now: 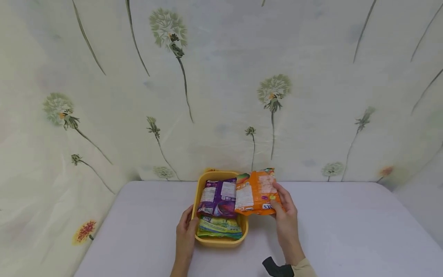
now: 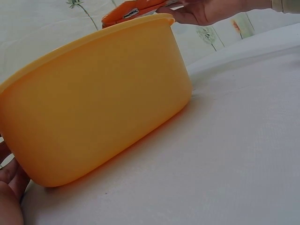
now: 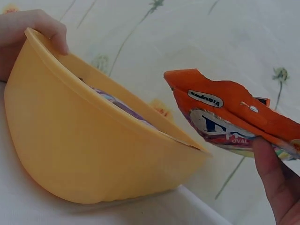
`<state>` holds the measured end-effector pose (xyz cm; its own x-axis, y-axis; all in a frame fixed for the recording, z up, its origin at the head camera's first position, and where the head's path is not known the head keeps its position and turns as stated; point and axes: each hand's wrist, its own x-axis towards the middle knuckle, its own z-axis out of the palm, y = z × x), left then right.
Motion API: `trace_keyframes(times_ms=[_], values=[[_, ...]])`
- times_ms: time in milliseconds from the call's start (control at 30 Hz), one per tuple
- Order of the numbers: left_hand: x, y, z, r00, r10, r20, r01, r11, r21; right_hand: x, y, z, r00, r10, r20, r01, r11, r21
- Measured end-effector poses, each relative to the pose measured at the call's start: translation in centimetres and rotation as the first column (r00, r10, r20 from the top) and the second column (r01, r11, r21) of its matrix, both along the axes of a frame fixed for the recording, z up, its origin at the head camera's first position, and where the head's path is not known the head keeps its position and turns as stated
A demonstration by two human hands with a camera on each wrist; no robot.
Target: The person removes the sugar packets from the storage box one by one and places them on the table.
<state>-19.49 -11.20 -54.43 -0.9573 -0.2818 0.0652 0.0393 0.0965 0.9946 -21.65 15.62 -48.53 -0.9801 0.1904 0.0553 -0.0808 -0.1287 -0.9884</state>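
Note:
A yellow plastic bin [image 1: 221,243] stands on the table, and my left hand [image 1: 185,234] grips its left wall with the thumb over the rim, as the right wrist view shows. Inside it, a purple snack bag [image 1: 219,197] lies toward the back and a green-yellow bag [image 1: 219,226] toward the front. My right hand [image 1: 288,215] pinches an orange candy bag [image 1: 256,192] by its right edge. The orange bag is up at rim height, its left edge overlapping the purple bag in the head view. In the right wrist view the orange bag [image 3: 229,112] hangs beside the rim.
A white-covered table [image 1: 346,227] spreads out on both sides of the bin. Behind it hangs a pale cloth [image 1: 221,77] printed with dandelions. A black band [image 1: 278,268] shows near the right sleeve [image 1: 304,269].

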Motion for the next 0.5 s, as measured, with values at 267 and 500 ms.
trace_keyframes(times_ms=[267, 500], values=[[0.01, -0.13, 0.12, 1.0, -0.007, 0.015, 0.007, 1.0, 0.006, 0.05, 0.08, -0.2, 1.0, 0.001, -0.019, -0.001, 1.0, -0.005], [0.05, 0.3, 0.17, 1.0, -0.001, 0.024, 0.001, 1.0, 0.017, 0.13, 0.87, -0.17, 1.0, -0.015, -0.022, 0.015, 1.0, 0.022]])
